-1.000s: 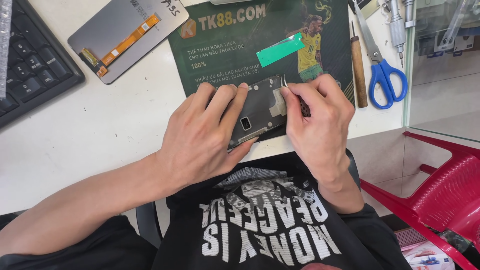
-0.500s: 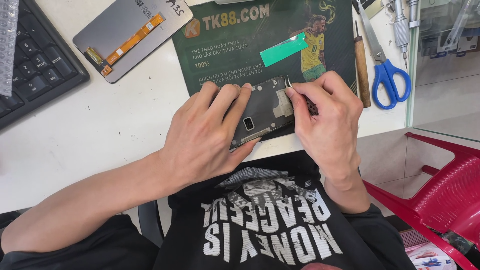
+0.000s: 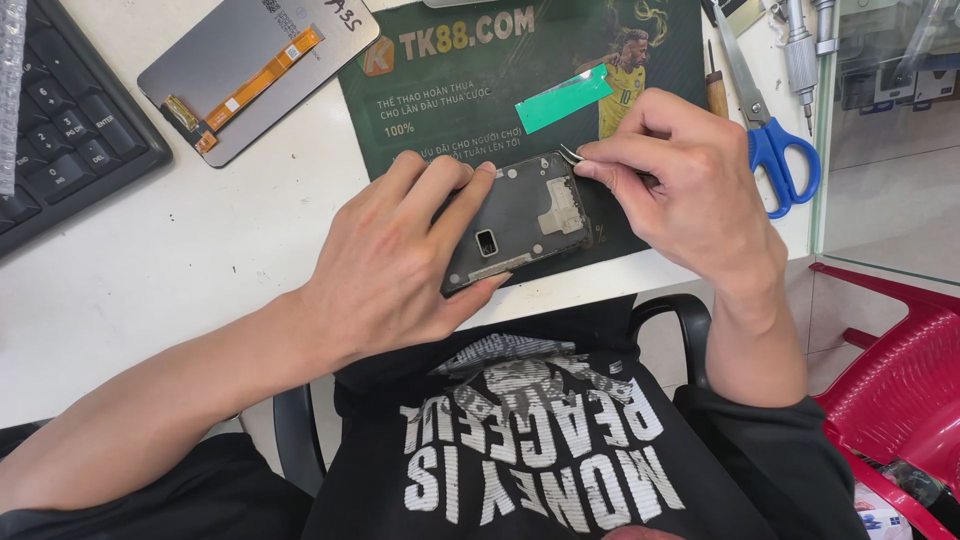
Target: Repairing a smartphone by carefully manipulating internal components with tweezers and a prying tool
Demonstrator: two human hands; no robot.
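Head view: left hand (image 3: 400,255) pressed flat on dark phone frame (image 3: 520,220), fingers spread, pinning it to green mat (image 3: 450,110). Right hand (image 3: 680,190) pinched shut on tweezers (image 3: 572,155) at frame's top corner. Frame open, internals exposed; spare screen panel (image 3: 250,70) well beyond left hand, not yet fitted.

The phone frame (image 3: 520,220) lies on the mat (image 3: 440,110), at the near edge of the counter (image 3: 200,260). The left hand (image 3: 400,260) rests on the frame's left half; the right hand (image 3: 680,190) pinches tweezers (image 3: 572,155) at its far right corner. Just behind that grip a tape strip (image 3: 563,98) lies on the mat. Scissors (image 3: 765,120) lie right of the grip, a display panel (image 3: 255,70) far left behind it, and a keyboard (image 3: 60,130) beyond at the counter's left edge.
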